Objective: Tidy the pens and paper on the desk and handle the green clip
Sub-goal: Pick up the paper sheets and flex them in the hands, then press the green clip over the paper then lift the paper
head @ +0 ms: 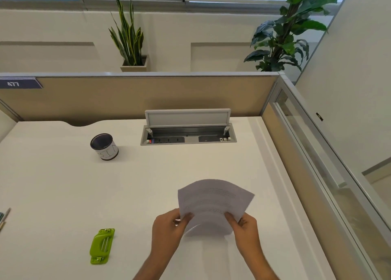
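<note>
Both hands up over desk [53, 184], near front edge. Left hand [169, 231] pinching paper stack [213, 203] at lower left corner, right hand [246, 230] closed on lower right; sheets bowed (text faint). Green clip [102, 246] flat on desk, left of hands. Pens [4, 218] at far left edge. Pen cup [104, 146] further back, upright.

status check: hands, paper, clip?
Left hand and right hand both gripping the paper stack, lifted off the desk. Green clip untouched, lying near-left. Pens at far left edge. Nothing in the way.
</note>
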`<state>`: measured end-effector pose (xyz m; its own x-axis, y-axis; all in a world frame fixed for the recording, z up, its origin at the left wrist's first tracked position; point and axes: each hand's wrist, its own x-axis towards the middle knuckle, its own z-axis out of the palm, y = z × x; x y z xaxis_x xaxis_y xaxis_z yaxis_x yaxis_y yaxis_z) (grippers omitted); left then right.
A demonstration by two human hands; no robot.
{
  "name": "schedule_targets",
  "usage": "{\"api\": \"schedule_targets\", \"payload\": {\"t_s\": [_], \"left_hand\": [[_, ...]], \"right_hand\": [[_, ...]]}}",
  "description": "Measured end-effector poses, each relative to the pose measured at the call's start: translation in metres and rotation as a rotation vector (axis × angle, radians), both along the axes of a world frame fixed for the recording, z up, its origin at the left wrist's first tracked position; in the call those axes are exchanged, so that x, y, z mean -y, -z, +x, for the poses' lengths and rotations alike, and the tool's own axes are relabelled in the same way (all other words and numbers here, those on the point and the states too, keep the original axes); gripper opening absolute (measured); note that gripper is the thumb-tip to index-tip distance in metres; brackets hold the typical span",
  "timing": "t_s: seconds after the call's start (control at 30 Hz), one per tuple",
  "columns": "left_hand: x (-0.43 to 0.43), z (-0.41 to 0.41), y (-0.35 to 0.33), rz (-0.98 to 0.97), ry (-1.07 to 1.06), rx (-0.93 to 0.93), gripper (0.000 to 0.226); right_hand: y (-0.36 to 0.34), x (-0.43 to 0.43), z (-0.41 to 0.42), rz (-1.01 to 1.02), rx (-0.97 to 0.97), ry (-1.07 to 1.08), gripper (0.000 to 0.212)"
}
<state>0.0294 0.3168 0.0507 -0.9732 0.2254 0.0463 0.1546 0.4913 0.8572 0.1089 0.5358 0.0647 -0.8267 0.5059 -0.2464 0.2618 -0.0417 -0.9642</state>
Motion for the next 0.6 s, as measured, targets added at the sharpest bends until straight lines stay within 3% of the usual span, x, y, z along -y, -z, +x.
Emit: {"api": "schedule_targets", "payload": {"t_s": [0.07,0.17,0.23,0.43,0.6], "left_hand": [[0.003,-0.001,0.005,-0.046,-0.011,0.059,0.006],[0.009,-0.008,-0.004,-0.005,-0.046,0.118,0.051],[0.018,-0.01,-0.015,0.089,-0.067,0.148,0.05],[0.065,-0.013,-0.036,0.307,-0.151,0.308,0.012],[0.117,-0.018,-0.022,0.298,-0.24,0.377,0.007]], "right_hand": [[0.007,-0.002,-0.003,-0.013,0.016,-0.019,0.018],[0.006,-0.003,-0.011,-0.016,-0.004,-0.028,0.018],[-0.002,0.002,-0.016,-0.068,-0.053,-0.031,0.016],[-0.008,0.04,-0.035,-0.249,-0.056,-0.104,0.02],[-0.003,0.086,-0.045,-0.291,0.004,-0.134,0.026]]}}
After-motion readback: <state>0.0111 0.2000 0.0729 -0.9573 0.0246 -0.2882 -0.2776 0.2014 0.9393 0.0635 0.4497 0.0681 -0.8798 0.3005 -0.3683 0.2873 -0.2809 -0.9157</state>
